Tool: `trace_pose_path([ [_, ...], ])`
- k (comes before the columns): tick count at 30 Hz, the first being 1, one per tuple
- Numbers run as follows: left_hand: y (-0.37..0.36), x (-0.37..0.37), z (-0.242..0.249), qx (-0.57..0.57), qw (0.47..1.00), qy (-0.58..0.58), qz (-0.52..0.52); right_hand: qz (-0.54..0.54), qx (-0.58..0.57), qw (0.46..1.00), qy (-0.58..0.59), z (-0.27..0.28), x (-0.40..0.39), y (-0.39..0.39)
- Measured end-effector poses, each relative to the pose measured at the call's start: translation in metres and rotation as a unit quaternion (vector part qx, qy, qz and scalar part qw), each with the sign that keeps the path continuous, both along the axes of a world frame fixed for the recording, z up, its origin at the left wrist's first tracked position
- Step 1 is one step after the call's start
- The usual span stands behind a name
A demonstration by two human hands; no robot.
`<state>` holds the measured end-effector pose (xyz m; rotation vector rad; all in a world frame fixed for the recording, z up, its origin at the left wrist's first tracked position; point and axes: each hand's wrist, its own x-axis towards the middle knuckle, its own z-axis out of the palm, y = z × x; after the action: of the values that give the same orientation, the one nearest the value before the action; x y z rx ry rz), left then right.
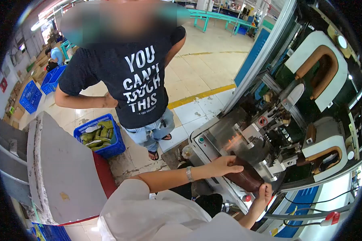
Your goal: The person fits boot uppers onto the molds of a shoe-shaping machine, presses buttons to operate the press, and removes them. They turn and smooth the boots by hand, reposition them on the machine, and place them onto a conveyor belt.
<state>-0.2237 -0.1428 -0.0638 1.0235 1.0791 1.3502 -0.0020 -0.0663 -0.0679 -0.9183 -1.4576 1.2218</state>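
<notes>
In front of me I hold a dark brown, glossy shoe upper (247,176) at the edge of a metal machine (225,140). My left hand (226,165), with a watch on its wrist, is closed on the upper's far left end. The near right end is pinched by my right hand (264,194). The upper's underside is out of sight. Just beyond it are the machine's metal clamps (255,136), and orange-red light marks show on its plate.
A person in a black T-shirt (136,80) stands ahead, back turned. Beside them sits a blue crate (116,144) of green shoe pieces. A grey machine housing (64,172) is on my left. Brown curved pads (321,60) hang at right, above a red button (246,198) near my right hand.
</notes>
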Motion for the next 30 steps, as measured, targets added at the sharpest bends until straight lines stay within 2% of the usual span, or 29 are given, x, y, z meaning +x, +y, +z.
trace_pose_path([
  [1,0.004,0.001,-0.002,0.025,1.000,0.005,0.002,0.037,-0.006,0.999,0.029,0.007,0.001,0.001],
  [3,0.010,0.002,-0.007,0.054,0.998,-0.024,-0.009,0.032,-0.020,0.997,0.070,0.016,0.000,-0.001],
  [5,0.003,-0.001,0.022,0.090,0.993,-0.073,-0.018,0.020,0.007,0.998,0.061,0.023,-0.006,-0.002],
  [9,0.011,-0.005,0.014,0.039,0.999,-0.014,0.018,0.043,0.022,0.999,-0.003,0.032,-0.012,-0.005],
  [10,0.012,-0.002,0.010,0.050,0.997,-0.048,0.042,0.039,0.007,0.999,0.038,0.034,-0.019,-0.007],
  [12,0.020,-0.002,-0.011,0.039,0.995,-0.070,0.052,0.025,-0.002,0.999,0.038,0.031,-0.018,-0.005],
  [18,0.016,-0.003,-0.005,0.016,0.993,-0.106,0.051,0.025,-0.026,0.998,0.057,0.019,-0.018,0.004],
  [22,0.030,-0.001,-0.022,0.072,0.987,-0.136,0.050,0.024,-0.040,0.995,0.083,0.016,-0.023,0.009],
  [25,0.037,0.003,-0.032,0.081,0.975,-0.205,0.022,0.019,-0.043,0.994,0.098,0.015,-0.021,0.007],
  [28,0.032,-0.003,-0.022,-0.025,0.997,-0.039,0.060,0.021,-0.042,0.995,0.088,0.021,-0.023,0.004],
  [30,0.032,-0.005,-0.015,-0.059,0.992,-0.090,0.063,0.012,-0.027,0.998,0.063,0.021,-0.019,0.007],
])
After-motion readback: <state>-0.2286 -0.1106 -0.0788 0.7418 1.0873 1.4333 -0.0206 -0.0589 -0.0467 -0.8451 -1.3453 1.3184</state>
